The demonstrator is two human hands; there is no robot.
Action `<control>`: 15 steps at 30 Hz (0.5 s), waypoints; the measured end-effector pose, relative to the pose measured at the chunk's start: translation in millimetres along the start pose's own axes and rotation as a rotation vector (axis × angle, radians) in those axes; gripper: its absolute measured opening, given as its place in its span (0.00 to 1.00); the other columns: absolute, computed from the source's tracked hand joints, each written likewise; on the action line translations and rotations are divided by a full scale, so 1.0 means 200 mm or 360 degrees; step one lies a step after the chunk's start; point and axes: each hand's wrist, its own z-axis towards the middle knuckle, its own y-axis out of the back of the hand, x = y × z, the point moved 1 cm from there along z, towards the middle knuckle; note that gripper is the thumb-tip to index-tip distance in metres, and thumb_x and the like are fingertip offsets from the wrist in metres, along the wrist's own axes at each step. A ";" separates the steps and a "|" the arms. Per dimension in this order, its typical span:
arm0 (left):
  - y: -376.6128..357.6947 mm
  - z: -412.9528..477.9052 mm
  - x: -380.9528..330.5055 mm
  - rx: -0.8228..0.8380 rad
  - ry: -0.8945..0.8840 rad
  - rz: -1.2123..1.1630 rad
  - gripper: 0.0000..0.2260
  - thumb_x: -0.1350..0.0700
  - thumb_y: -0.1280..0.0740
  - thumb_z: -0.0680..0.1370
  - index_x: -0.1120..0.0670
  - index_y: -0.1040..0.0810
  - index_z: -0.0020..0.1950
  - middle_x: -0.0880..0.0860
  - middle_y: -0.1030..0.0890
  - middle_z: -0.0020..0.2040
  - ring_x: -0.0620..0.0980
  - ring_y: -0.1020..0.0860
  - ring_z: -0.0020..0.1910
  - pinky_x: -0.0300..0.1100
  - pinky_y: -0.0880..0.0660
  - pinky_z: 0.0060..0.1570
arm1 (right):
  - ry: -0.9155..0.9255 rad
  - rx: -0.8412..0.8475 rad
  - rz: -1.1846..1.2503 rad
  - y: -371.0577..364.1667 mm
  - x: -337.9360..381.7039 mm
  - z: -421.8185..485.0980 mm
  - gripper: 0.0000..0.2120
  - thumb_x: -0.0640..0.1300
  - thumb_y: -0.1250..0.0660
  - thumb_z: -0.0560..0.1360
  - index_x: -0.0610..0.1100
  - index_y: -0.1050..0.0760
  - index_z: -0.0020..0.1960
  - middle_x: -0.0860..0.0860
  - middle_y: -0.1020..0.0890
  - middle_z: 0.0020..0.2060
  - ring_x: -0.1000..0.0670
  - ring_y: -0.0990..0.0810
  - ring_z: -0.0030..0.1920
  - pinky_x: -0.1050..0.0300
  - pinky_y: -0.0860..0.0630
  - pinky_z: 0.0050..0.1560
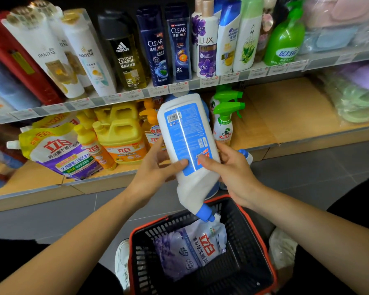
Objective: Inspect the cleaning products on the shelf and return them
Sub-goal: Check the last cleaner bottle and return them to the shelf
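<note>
A white cleaner bottle [188,143] with a blue back label and barcode is held upside down in front of the lower shelf [285,143], its blue cap pointing down toward the basket. My left hand [158,167] grips its left side, thumb across the label. On the bottle's right side, my right hand [228,167] grips with thumb on the label's lower edge. Both hands hold it in the air, label facing me.
A black basket with red rim [254,226] stands on the grey floor below, holding a purple detergent pouch [192,245]. The lower shelf carries yellow detergent jugs [119,133], a yellow-purple refill pouch [55,152] and green-trigger spray bottles [224,124]. Shampoo bottles [158,45] line the upper shelf.
</note>
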 end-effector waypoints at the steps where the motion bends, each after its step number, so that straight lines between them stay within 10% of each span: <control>1: -0.02 -0.01 0.01 0.0048 0.0049 -0.0020 0.33 0.56 0.23 0.73 0.43 0.33 0.75 0.54 0.16 0.62 0.57 0.17 0.59 0.57 0.17 0.49 | -0.0018 0.0009 0.0003 0.00 0.01 0.00 0.18 0.43 0.28 0.76 0.47 0.23 0.65 0.46 0.16 0.58 0.42 0.17 0.59 0.33 0.24 0.62; 5: -0.02 -0.02 0.02 0.0041 0.0028 -0.0143 0.34 0.61 0.23 0.73 0.47 0.33 0.74 0.56 0.19 0.65 0.61 0.19 0.62 0.70 0.22 0.54 | -0.0098 0.0196 0.0025 0.01 0.05 -0.01 0.23 0.48 0.32 0.76 0.49 0.28 0.71 0.47 0.17 0.61 0.44 0.19 0.62 0.39 0.22 0.62; 15: -0.03 -0.02 -0.04 -0.0320 -0.0072 -0.0451 0.24 0.58 0.24 0.72 0.59 0.26 0.67 0.57 0.16 0.59 0.51 0.15 0.49 0.44 0.20 0.36 | 0.0178 0.0258 -0.0850 0.07 0.05 -0.12 0.32 0.46 0.19 0.67 0.68 0.29 0.62 0.58 0.18 0.48 0.55 0.17 0.46 0.62 0.22 0.45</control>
